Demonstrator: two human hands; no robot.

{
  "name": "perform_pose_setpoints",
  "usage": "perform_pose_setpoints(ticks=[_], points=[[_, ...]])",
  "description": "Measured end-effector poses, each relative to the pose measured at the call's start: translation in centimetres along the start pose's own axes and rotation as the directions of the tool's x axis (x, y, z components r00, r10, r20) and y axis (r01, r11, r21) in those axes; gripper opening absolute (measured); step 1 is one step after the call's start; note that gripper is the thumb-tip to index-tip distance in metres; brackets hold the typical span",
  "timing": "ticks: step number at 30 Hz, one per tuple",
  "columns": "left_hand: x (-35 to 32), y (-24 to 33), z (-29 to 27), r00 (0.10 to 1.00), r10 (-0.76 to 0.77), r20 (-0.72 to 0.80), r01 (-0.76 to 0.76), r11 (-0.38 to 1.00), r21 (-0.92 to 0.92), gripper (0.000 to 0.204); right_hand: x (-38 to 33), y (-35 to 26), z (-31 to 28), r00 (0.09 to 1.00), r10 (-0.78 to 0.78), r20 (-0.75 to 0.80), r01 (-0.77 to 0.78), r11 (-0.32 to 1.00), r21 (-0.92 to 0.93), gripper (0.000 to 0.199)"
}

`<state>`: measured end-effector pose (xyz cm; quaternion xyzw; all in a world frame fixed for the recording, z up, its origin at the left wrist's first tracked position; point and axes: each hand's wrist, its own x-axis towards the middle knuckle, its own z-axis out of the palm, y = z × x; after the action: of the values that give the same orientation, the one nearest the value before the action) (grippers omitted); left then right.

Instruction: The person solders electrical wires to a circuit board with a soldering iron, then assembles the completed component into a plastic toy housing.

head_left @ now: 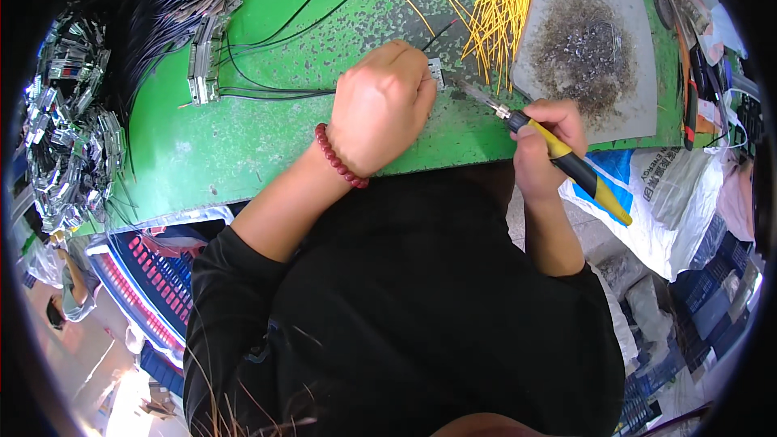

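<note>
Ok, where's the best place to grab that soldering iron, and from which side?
Grip the soldering iron on its yellow and black handle, as the right hand does now, coming from the person's right. The handle trails down and right off the green table, while the metal tip end points up-left toward the left hand, so that end is probably hot and best avoided.

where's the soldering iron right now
In the head view the soldering iron is on the right, held in the right hand. Its tip points left toward the small metal part under the left hand, below the yellow wires.
</note>
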<state>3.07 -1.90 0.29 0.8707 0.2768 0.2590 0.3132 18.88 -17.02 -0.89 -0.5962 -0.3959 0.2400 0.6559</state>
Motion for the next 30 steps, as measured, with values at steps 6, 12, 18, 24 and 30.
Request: perform_pose_setpoints(ticks=[6,12,18,24,30], points=[[0.12,-0.02,0.11,1.0,0.001,-0.005,-0.002,1.0,-0.007,0.01,-0.27,0.4,0.08,1.0,0.007,0.003,-0.007,0.998,-0.062,0.018],[0.18,-0.14,0.07,1.0,-0.002,0.008,0.002,1.0,-0.004,0.01,-0.09,0.51,-0.05,0.999,-0.011,0.049,0.013,0.998,-0.06,0.02],[0.19,-0.16,0.01,1.0,-0.003,0.022,0.003,1.0,-0.004,0.011,-0.08,0.31,-0.07,0.996,-0.004,0.087,0.01,0.998,-0.069,0.02],[0.24,-0.13,-0.02,1.0,-0.011,0.026,0.012,1.0,-0.012,0.011,-0.24,0.7,-0.15,0.998,-0.065,0.022,0.066,0.997,-0.045,0.014],[0.47,-0.01,-0.25,0.996,-0.014,0.089,0.011,0.999,0.033,0.009,-0.28,0.53,-0.13,0.999,-0.019,0.037,0.021,0.998,-0.051,0.013]])
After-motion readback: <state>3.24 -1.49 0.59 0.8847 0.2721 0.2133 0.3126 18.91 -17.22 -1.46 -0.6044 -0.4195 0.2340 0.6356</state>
